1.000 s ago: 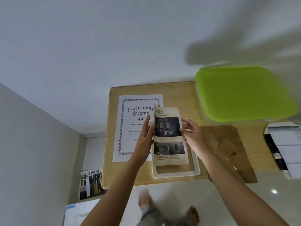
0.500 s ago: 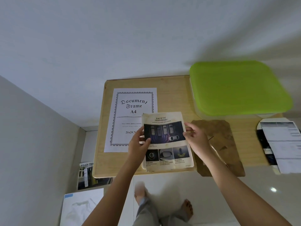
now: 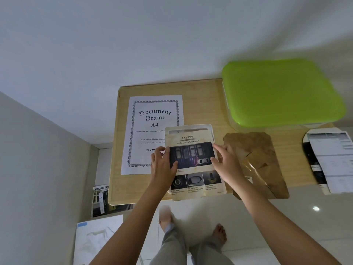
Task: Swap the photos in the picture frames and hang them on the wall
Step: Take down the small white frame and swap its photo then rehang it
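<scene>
From the head camera, a SAFETY photo sheet [image 3: 193,150] lies face up on a white picture frame [image 3: 188,127], whose top edge shows just past the sheet's upper end. Both sit at the near edge of a wooden bench [image 3: 215,104], with the sheet's lower end reaching past that edge.

The left hand [image 3: 163,165] rests on the sheet's left side, its fingers [image 3: 174,165] spread narrow and flat on the dark car picture, thumb on the sheet's edge. The right hand [image 3: 226,165] is on the sheet's right side, fingers lightly curled with the tips touching the paper; whether either hand pinches the sheet or only presses it, I cannot tell.

Left of the SAFETY photo sheet, and partly under its corner, lies a white "Document Frame A4" insert [image 3: 150,123]. Right of the sheet, just beside the right hand, lies a brown backing board [image 3: 256,150]. Beyond that board sits a box with a green lid [image 3: 280,92], and further right a dark printed page [image 3: 328,159] overhangs the bench.

Below the bench, left of the sheet, a HILUX brochure [image 3: 101,199] and a white packet [image 3: 95,240] lie on the floor, near the person's 2 bare feet.
</scene>
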{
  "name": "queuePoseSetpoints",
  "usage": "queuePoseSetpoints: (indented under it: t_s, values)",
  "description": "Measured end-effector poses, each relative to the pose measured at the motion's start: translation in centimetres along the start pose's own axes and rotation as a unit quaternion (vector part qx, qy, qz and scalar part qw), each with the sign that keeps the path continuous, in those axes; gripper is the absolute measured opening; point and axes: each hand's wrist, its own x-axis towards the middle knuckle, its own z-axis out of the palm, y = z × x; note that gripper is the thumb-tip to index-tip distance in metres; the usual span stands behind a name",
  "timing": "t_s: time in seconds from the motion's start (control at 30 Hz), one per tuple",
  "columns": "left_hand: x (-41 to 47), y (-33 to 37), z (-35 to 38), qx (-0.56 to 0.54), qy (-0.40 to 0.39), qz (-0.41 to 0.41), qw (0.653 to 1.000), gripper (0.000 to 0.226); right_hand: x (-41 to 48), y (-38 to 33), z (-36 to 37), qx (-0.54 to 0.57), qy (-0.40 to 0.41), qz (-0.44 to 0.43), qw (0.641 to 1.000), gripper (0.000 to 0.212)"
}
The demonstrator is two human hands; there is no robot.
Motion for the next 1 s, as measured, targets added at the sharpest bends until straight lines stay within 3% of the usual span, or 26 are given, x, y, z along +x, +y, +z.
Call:
queuePoseSetpoints:
  t_s: [0.17, 0.57, 0.87, 1.0]
  values:
    - [0.6, -0.1, -0.2, 0.038, -0.021, 0.005, 0.999, 0.055, -0.3, 0.5, 0.7, -0.037, 0.001, -0.007, 0.999, 0.052]
    - [2.1, 0.0, -0.5, 0.014, -0.041, -0.001, 0.999, 0.053, 0.2, 0.1, 1.0, -0.072, -0.013, 0.016, 0.997, 0.054]
    - [1.8, -0.1, -0.5, 0.009, -0.036, 0.000, 0.999, 0.054, 0.2, 0.0, 1.0, -0.079, -0.008, 0.004, 0.997, 0.055]
    - [1.1, 0.7, -0.5, 0.061, -0.011, 0.006, 0.998, 0.056, 0.0, 0.3, 0.3, -0.126, 0.014, -0.028, 0.992, 0.054]
